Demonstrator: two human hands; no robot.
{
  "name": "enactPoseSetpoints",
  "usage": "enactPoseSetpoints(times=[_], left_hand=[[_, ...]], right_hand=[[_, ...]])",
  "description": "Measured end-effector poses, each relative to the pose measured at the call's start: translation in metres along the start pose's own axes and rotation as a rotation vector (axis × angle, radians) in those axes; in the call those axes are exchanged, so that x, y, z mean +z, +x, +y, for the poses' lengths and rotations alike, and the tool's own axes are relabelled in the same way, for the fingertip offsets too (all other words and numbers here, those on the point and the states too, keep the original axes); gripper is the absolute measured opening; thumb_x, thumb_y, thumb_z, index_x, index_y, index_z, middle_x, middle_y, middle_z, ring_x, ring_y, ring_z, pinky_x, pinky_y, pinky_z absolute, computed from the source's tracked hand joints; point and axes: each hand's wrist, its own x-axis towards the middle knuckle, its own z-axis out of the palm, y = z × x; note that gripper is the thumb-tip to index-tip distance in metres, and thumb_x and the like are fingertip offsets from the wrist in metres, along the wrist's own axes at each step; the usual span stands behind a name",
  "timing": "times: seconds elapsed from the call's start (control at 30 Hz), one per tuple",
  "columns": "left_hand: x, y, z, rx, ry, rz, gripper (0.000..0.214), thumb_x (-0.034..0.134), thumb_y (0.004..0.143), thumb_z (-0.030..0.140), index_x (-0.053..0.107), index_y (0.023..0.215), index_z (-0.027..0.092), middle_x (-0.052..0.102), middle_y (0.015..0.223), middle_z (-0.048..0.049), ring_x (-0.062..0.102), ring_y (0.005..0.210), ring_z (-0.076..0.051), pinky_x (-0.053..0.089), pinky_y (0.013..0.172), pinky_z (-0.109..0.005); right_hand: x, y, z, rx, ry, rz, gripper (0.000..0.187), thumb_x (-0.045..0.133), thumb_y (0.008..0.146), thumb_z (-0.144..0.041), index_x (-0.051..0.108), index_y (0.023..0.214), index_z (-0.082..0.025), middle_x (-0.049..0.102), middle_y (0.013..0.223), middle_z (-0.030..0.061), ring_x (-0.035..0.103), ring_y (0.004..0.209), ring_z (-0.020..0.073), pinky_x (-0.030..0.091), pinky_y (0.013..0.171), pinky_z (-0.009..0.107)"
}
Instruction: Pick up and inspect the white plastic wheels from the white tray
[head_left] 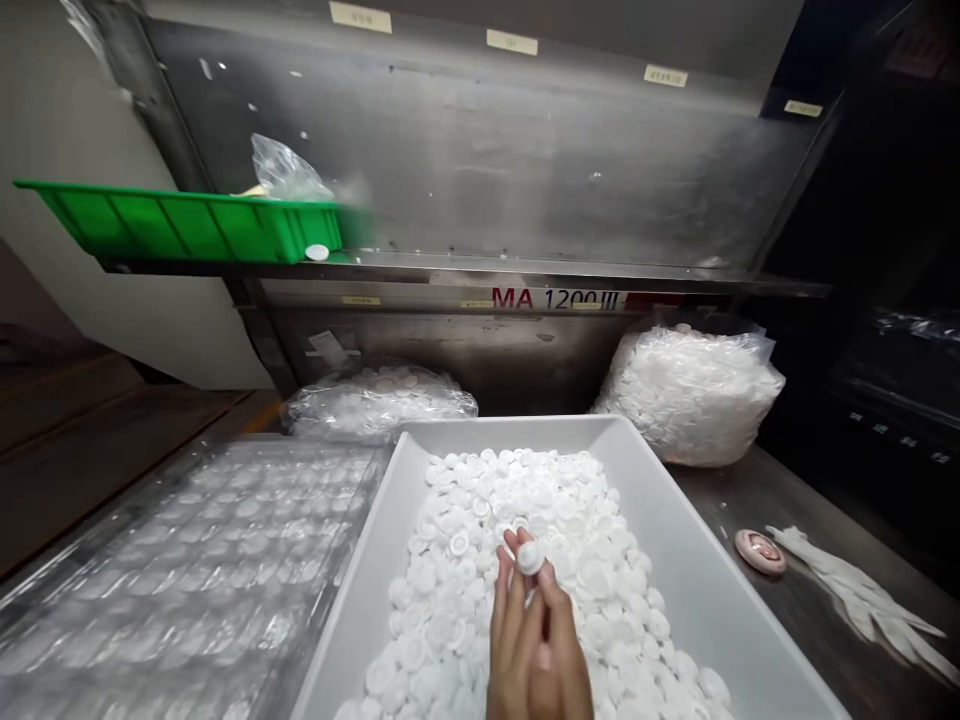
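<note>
My right hand [534,640] is in the lower middle of the view, above a heap of small white plastic discs [450,590]. Its fingers point away from me, and its thumb side is at the right. Between the fingertips and thumb it grips one white round plastic disc [530,557]. The heap fills much of a light grey bin [660,510]. My left hand cannot be made out as a separate hand.
Clear blister trays [225,560] lie left of the bin. Plastic bags of white pieces sit behind it, one on the left [390,395] and one on the right [690,390]. A glove [847,590] and a pink round object [760,552] lie right. A green tray [187,225] rests on the shelf.
</note>
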Motion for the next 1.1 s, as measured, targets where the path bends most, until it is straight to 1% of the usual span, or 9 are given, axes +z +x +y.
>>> enactPoseSetpoints(times=[0.1, 0.13, 0.23, 0.33, 0.5, 0.63, 0.73, 0.93, 1.1], left_hand=[[-0.002, 0.000, -0.004, 0.214, 0.236, -0.040, 0.034, 0.050, 0.080, 0.044, 0.069, 0.103, 0.028, 0.048, 0.136, -0.0017, 0.026, 0.136, -0.027, 0.012, 0.112, -0.039], [-0.004, 0.000, -0.004, 0.256, 0.302, -0.051, 0.034, 0.049, 0.081, 0.044, 0.068, 0.104, 0.028, 0.046, 0.137, -0.0017, 0.026, 0.135, -0.027, 0.013, 0.111, -0.040], [-0.012, 0.001, -0.002, 0.298, 0.382, -0.056, 0.032, 0.045, 0.085, 0.038, 0.065, 0.110, 0.032, 0.046, 0.139, 0.0002, 0.027, 0.135, -0.025, 0.013, 0.111, -0.041], [-0.018, -0.001, 0.006, 0.259, 0.239, -0.035, 0.033, 0.043, 0.087, 0.034, 0.060, 0.115, 0.034, 0.047, 0.138, 0.0021, 0.031, 0.133, -0.021, 0.020, 0.109, -0.037], [-0.021, -0.008, 0.022, 0.087, -0.037, 0.068, 0.035, 0.045, 0.087, 0.028, 0.053, 0.120, 0.033, 0.046, 0.139, 0.0041, 0.034, 0.132, -0.016, 0.029, 0.107, -0.028], [-0.019, -0.009, 0.030, 0.063, -0.190, 0.169, 0.036, 0.049, 0.084, 0.021, 0.052, 0.117, 0.033, 0.046, 0.139, 0.0064, 0.031, 0.133, -0.013, 0.029, 0.107, -0.024], [-0.022, -0.006, 0.037, 0.036, -0.280, 0.254, 0.035, 0.052, 0.081, 0.021, 0.052, 0.114, 0.033, 0.048, 0.136, 0.0056, 0.031, 0.133, -0.014, 0.025, 0.110, -0.027], [-0.024, -0.002, 0.053, -0.273, -0.533, 0.298, 0.038, 0.052, 0.079, 0.027, 0.048, 0.116, 0.035, 0.044, 0.137, 0.0038, 0.032, 0.133, -0.016, 0.017, 0.114, -0.036], [-0.020, -0.006, 0.055, -0.268, -0.545, 0.306, 0.034, 0.049, 0.081, 0.024, 0.050, 0.114, 0.033, 0.047, 0.135, 0.0026, 0.034, 0.131, -0.014, 0.015, 0.114, -0.034]], right_hand=[[0.017, -0.004, 0.011, -0.281, 0.051, 0.088, 0.035, 0.067, 0.078, -0.043, 0.060, 0.111, -0.038, 0.043, 0.139, -0.0092, 0.028, 0.134, 0.0215, 0.024, 0.111, 0.043], [0.020, -0.004, 0.010, -0.306, 0.073, 0.109, 0.033, 0.064, 0.080, -0.043, 0.061, 0.112, -0.038, 0.045, 0.138, -0.0079, 0.031, 0.133, 0.0216, 0.025, 0.110, 0.043], [0.025, -0.001, -0.001, -0.125, 0.146, 0.090, 0.029, 0.065, 0.077, -0.044, 0.065, 0.105, -0.036, 0.057, 0.126, -0.0036, 0.039, 0.128, 0.0218, 0.028, 0.108, 0.043], [0.025, 0.004, -0.011, 0.047, 0.206, 0.067, 0.033, 0.056, 0.078, -0.049, 0.069, 0.101, -0.029, 0.066, 0.112, 0.0037, 0.046, 0.123, 0.0252, 0.032, 0.104, 0.048], [0.029, 0.004, -0.009, 0.128, 0.286, 0.081, 0.049, 0.037, 0.083, -0.054, 0.065, 0.111, -0.025, 0.064, 0.114, 0.0055, 0.048, 0.120, 0.0262, 0.037, 0.099, 0.049], [0.031, -0.002, -0.006, 0.187, 0.333, 0.056, 0.047, 0.036, 0.084, -0.052, 0.063, 0.113, -0.026, 0.062, 0.118, 0.0068, 0.047, 0.121, 0.0256, 0.037, 0.098, 0.050], [0.032, -0.005, -0.005, 0.203, 0.382, 0.042, 0.046, 0.038, 0.083, -0.051, 0.064, 0.110, -0.027, 0.063, 0.116, 0.0075, 0.047, 0.121, 0.0258, 0.037, 0.097, 0.051], [0.033, -0.006, -0.002, 0.212, 0.368, 0.079, 0.041, 0.039, 0.082, -0.049, 0.066, 0.104, -0.027, 0.064, 0.114, 0.0070, 0.048, 0.120, 0.0265, 0.038, 0.095, 0.053], [0.030, -0.012, -0.010, 0.223, 0.358, 0.073, 0.042, 0.038, 0.082, -0.047, 0.065, 0.106, -0.026, 0.063, 0.116, 0.0072, 0.047, 0.121, 0.0272, 0.039, 0.094, 0.054]])
